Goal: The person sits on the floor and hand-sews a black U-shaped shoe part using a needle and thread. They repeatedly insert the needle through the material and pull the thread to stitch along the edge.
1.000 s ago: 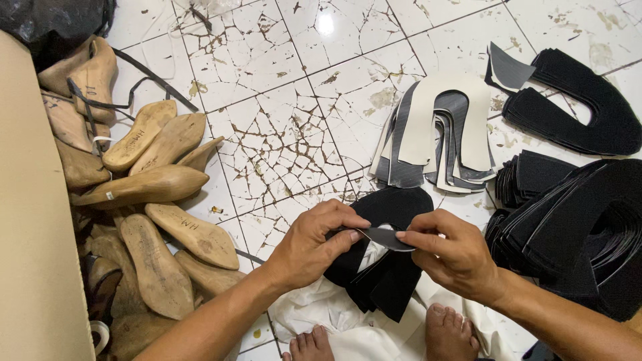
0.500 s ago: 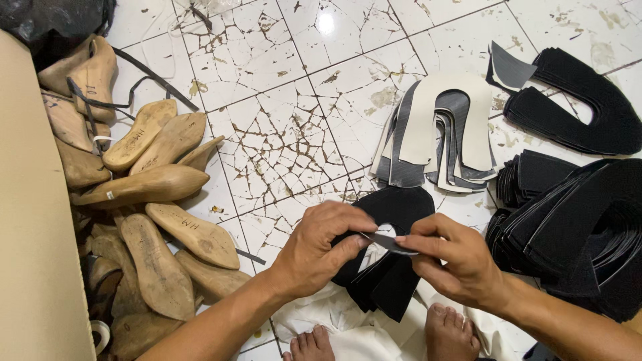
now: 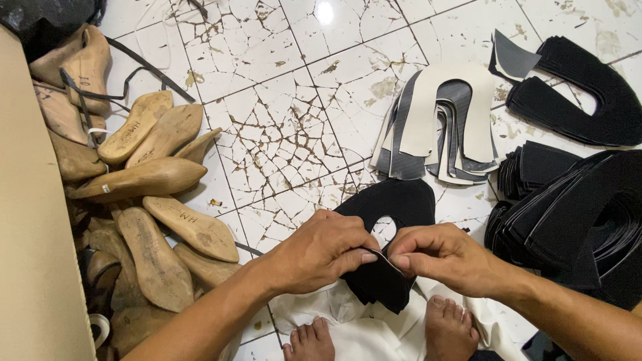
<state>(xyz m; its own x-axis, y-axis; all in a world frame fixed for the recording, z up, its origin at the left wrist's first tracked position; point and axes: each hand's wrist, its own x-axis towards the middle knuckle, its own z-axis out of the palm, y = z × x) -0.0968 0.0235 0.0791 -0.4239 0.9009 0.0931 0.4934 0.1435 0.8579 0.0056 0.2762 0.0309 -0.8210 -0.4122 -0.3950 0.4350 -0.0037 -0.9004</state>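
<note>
Black cutout [image 3: 394, 207]: flat U-shaped upper piece, held low centre over the cracked tile floor [image 3: 281, 134], just above a white cloth [image 3: 348, 327] and the person's bare feet [image 3: 448, 327].

Grip: left hand [image 3: 321, 251] and right hand [image 3: 441, 257] both pinch the near edge of the cutout, fingertips almost touching at one spot. A thin dark layer peels up between the two pinches; cannot tell if it's a lining or a second piece. Both hands clenched on it, neither free.

Key relation: the cutout lies away from the grip, up and slightly right. Long axis runs from the pinch toward the far top, with the notch opening just beyond the fingertips. Lower part of the piece hangs under the hands, dark against the cloth. Both hands equally near; the left covers more of the edge.

Versus half a second ago: hands closer together, pinch points nearly merged, thin layer shorter between them. Cutout in the same place, not turned.

Around:
- pale cutouts [image 3: 445, 113] fanned with grey ones, beyond the piece, well apart
- black stack [image 3: 582, 87] of U pieces, far right top
- black pile [image 3: 582, 227], right of the right hand, near the forearm
- wooden lasts [image 3: 154, 180] heaped on the left, well apart from the left hand
- cardboard [image 3: 33, 254] along the left edge, black bag [image 3: 40, 13] top left
</note>
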